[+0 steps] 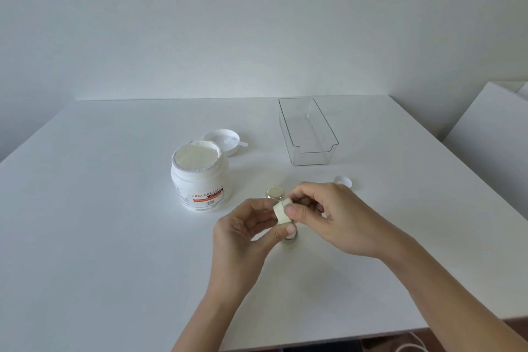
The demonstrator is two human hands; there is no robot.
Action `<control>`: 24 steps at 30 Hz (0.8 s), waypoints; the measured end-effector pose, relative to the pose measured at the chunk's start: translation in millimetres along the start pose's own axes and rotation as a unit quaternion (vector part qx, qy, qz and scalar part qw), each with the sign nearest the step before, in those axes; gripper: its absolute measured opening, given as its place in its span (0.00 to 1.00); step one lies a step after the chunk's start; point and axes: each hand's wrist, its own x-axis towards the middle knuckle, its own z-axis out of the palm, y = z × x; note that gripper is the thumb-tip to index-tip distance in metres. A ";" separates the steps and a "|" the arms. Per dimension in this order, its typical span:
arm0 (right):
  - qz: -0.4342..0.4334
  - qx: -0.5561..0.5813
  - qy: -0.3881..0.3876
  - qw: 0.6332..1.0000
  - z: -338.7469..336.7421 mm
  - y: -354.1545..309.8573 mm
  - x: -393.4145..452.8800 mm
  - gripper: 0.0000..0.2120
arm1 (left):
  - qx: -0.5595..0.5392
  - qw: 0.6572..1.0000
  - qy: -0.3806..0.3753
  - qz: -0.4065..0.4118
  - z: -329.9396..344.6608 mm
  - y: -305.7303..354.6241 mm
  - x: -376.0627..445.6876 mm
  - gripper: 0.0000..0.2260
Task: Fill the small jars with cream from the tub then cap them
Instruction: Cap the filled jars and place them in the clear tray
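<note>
On a smooth, matte white surface (114, 208), both hands meet near the middle, just in front of the camera. The left hand (245, 226) and the right hand (334, 217) each pinch the same small white cap (281, 210), a short round plastic piece held tilted on its edge, the left thumb and fingers curled round its near-left side and the right thumb pressed on its face with the fingers curled behind it. Directly below the cap, partly hidden by the left thumb, stands a small jar (290, 240) with a clear, glassy wall; its contents cannot be made out. Just beyond the hands stands a second small jar (275, 192), round, with a shiny pale rim and a cream-coloured top. To the left of it is the tub (198, 177), a wide white plastic cylinder with an orange-lettered label, open at the top and full of smooth white cream, with ragged foil remnants round its rim. Behind the tub lies the tub's lid (223, 140), a broad shallow white disc turned upward, with a small white spatula (243, 144) resting in it and jutting out to the right. Far right sits a clear plastic tray (307, 130), rectangular with rounded corners and a notched near wall. Another small white cap (343, 181) lies on the surface just beyond the right hand.
</note>
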 end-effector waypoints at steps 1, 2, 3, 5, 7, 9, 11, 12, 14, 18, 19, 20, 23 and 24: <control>0.000 0.004 0.000 1.000 0.1 1.6 0.8 0.07 | 0.017 1.000 -0.002 0.006 0.5 0.0 1.6 0.18; -0.001 0.010 0.001 1.000 -0.1 3.9 2.2 0.07 | 0.041 0.999 -0.006 0.016 1.3 0.3 3.5 0.18; -0.002 0.014 0.007 1.000 -0.8 6.7 3.4 0.07 | 0.077 0.997 -0.011 0.030 2.3 0.2 5.4 0.19; -0.003 -0.003 0.045 0.999 -4.6 13.7 8.2 0.07 | 0.178 0.982 -0.017 0.055 4.2 -3.5 8.3 0.25; -0.009 -0.053 0.099 0.994 -9.3 22.3 15.9 0.07 | 0.259 0.964 -0.031 0.046 4.6 -9.7 7.9 0.33; -0.010 -0.117 0.117 0.986 -11.9 31.7 24.1 0.10 | 0.303 0.951 -0.067 0.020 5.2 -16.4 5.0 0.35; 0.002 -0.180 0.093 0.979 -9.2 41.0 31.2 0.12 | 0.332 0.939 -0.088 0.015 5.3 -20.0 3.4 0.34; 0.007 -0.212 0.077 0.974 -6.5 45.0 34.0 0.13 | 0.340 0.936 -0.088 0.017 5.2 -20.9 3.9 0.33; 0.008 -0.267 0.061 0.962 -1.7 51.3 37.8 0.15 | 0.349 0.933 -0.085 0.017 5.2 -20.8 6.1 0.30; 0.009 -0.309 0.068 0.949 2.2 58.6 42.5 0.14 | 0.363 0.926 -0.103 0.005 4.1 -18.3 8.3 0.25; 0.012 -0.315 0.065 0.947 3.2 59.6 43.4 0.13 | 0.366 0.924 -0.111 0.001 4.0 -17.5 9.3 0.23; 0.014 -0.318 0.062 0.946 4.3 60.4 44.2 0.13 | 0.370 0.921 -0.120 -0.003 3.8 -16.3 10.5 0.20; 0.021 -0.296 0.051 0.954 1.7 60.4 43.8 0.16 | 0.383 0.910 -0.156 -0.018 2.3 -12.7 15.0 0.15; 0.027 -0.275 0.053 0.960 -2.1 60.1 42.2 0.19 | 0.385 0.908 -0.166 -0.021 1.0 -11.7 16.4 0.15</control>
